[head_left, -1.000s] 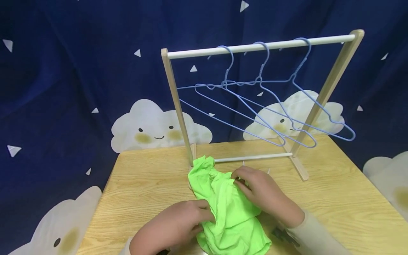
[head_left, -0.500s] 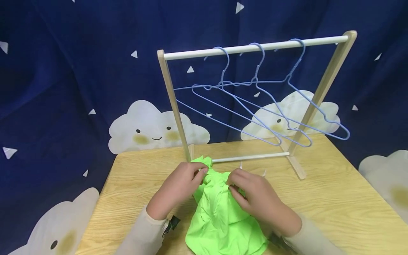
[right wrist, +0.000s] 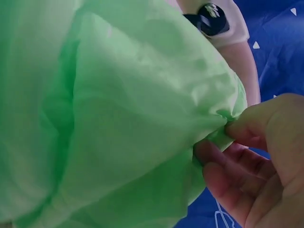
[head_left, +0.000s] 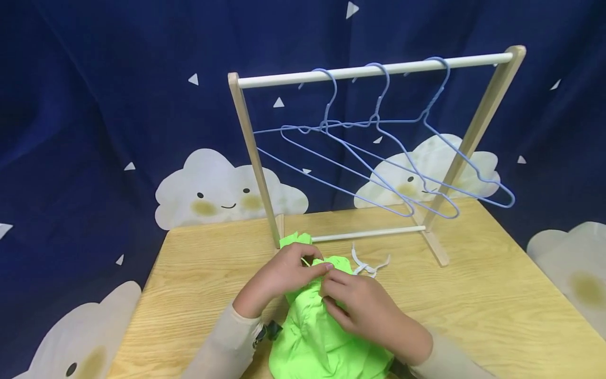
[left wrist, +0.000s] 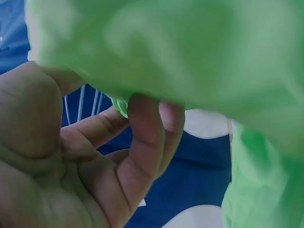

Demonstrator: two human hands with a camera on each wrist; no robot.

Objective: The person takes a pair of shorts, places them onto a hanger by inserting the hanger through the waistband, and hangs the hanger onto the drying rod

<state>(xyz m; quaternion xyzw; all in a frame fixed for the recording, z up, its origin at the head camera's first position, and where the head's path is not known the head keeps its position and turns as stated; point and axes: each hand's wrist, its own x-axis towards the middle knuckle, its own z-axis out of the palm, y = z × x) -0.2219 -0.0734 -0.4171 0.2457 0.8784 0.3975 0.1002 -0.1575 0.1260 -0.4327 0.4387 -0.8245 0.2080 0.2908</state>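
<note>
A bright green garment (head_left: 307, 331) with a gathered edge lies bunched towards the table's front, partly hidden by both hands. My left hand (head_left: 286, 269) pinches its upper edge between thumb and fingers; the left wrist view shows the cloth draped over that hand's fingers (left wrist: 145, 126). Close beside it, my right hand (head_left: 362, 302) pinches a fold of the same cloth, which pulls taut and creased at the fingertips in the right wrist view. White cords (head_left: 363, 267) lie on the table just beyond the garment's edge.
Behind the garment stands a wooden rack (head_left: 255, 158) with a white top bar (head_left: 284, 79) and a low white rod (head_left: 369, 233). Three blue wire hangers (head_left: 380, 100) hang from the bar. A dark blue curtain (head_left: 94, 105) with clouds backs the wooden table (head_left: 203, 263).
My left hand has moved from the garment's lower left side up to its top edge, now close to the right hand. The white cords have come into fuller view.
</note>
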